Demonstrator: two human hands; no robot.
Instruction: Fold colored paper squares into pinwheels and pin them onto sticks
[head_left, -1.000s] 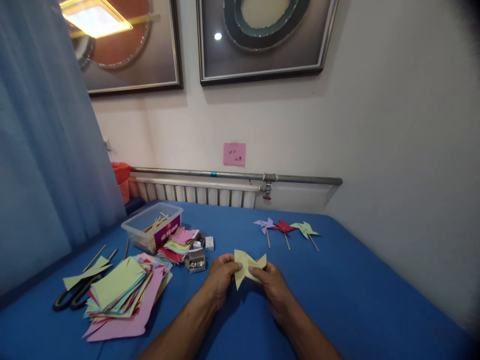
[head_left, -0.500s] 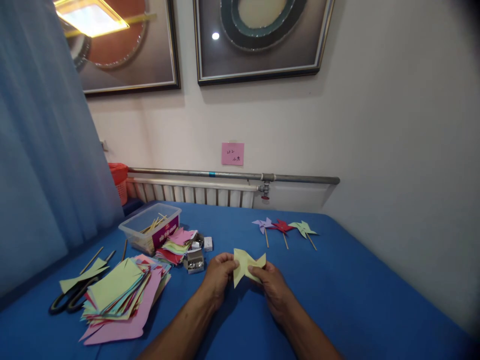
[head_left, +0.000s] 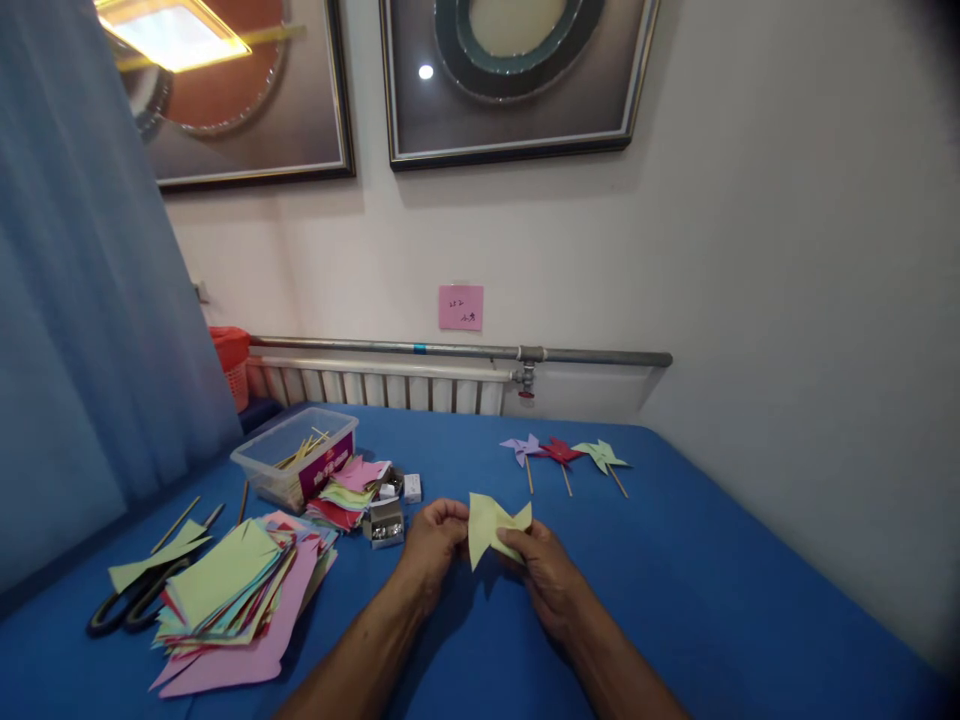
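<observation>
Both my hands hold a folded pale-yellow paper piece [head_left: 489,524] just above the blue table [head_left: 675,590]. My left hand [head_left: 431,545] pinches its left side with closed fingers. My right hand [head_left: 544,570] grips its lower right part, fingers curled. Beyond them lie three finished paper pinwheels on sticks: a purple pinwheel [head_left: 519,448], a red pinwheel [head_left: 559,452] and a green pinwheel [head_left: 600,455].
A pile of coloured paper squares [head_left: 232,590] lies at the left, with black scissors [head_left: 124,612] beside it. A clear plastic box with sticks [head_left: 296,465], a smaller paper pile [head_left: 349,490] and a small box of pins [head_left: 386,522] sit behind. A radiator and pipe [head_left: 450,352] run along the wall.
My hands and the yellow paper stay nearly in place; my fingers have shifted slightly on the paper. The view has drifted a little to the right.
</observation>
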